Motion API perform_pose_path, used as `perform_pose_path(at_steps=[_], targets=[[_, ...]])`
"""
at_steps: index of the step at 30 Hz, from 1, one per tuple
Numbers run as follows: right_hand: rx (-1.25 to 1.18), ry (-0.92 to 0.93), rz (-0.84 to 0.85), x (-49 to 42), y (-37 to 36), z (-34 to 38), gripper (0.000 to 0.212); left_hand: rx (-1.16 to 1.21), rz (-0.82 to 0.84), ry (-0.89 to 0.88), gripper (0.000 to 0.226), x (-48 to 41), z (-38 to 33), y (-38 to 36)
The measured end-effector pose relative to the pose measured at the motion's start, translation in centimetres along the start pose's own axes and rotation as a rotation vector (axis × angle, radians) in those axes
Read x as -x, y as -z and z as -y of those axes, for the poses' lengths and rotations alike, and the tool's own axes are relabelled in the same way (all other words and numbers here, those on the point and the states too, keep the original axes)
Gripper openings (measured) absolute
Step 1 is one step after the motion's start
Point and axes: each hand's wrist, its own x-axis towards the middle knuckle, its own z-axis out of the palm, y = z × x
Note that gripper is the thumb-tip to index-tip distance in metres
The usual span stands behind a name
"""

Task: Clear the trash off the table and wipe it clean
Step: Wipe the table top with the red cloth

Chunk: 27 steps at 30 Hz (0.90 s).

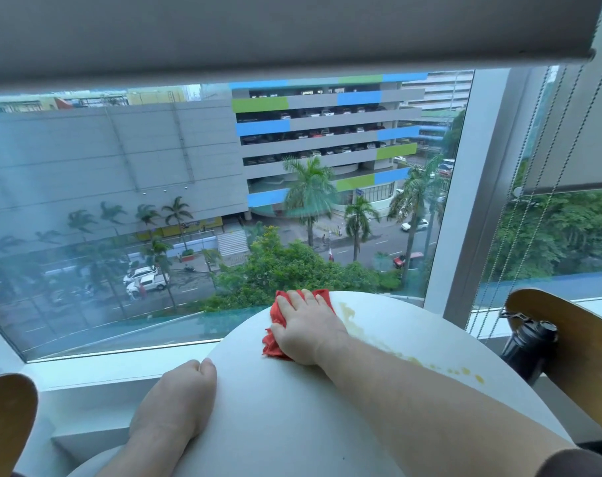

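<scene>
Head view. Pressing a red cloth (272, 342) flat against the round white surface (275, 425) with the right hand (306, 328), fingers straight and close together, palm down on the fabric. Right at the far rim, nearest the window (155, 201), with bunched cloth poking out to the left of the hand and past the fingertips. Gripping the left rim with the left hand (179, 397), thumb on top, the other fingers curled over the edge and mostly hidden. Just right of the cloth, a smear of yellow spill (349, 318), trailing in drips and spots toward the right rim. Beside the surface on the right, a black bottle (530, 346) against a wooden chair (575, 346); standing or leaning, cannot tell. At lower left, part of another wooden chair back (3, 421). Overhead, a grey roller blind (292, 29), with bead chains (540, 201) hanging at the right.
</scene>
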Motion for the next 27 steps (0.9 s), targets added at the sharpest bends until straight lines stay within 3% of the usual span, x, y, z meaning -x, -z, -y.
perform_pose_path(at_steps=[6, 11, 21, 27], targets=[[-0.039, 0.185, 0.000, 4.5, -0.7, 3.4, 0.073, 0.009, -0.011, 0.003, 0.047, -0.3, 0.2, -0.1], [-0.055, 0.280, 0.028, 9.2, -0.4, 1.8, 0.072, 0.031, -0.001, 0.008, 0.047, 0.0, 0.2, 0.0], [-0.003, 0.126, 0.056, 5.2, 0.3, 1.1, 0.078, 0.055, 0.002, 0.019, 0.048, -0.2, 0.3, -0.1], [-0.010, 0.174, 0.067, 5.8, -0.4, 4.5, 0.079, 0.027, -0.013, 0.005, 0.048, -0.4, 0.3, -0.1]])
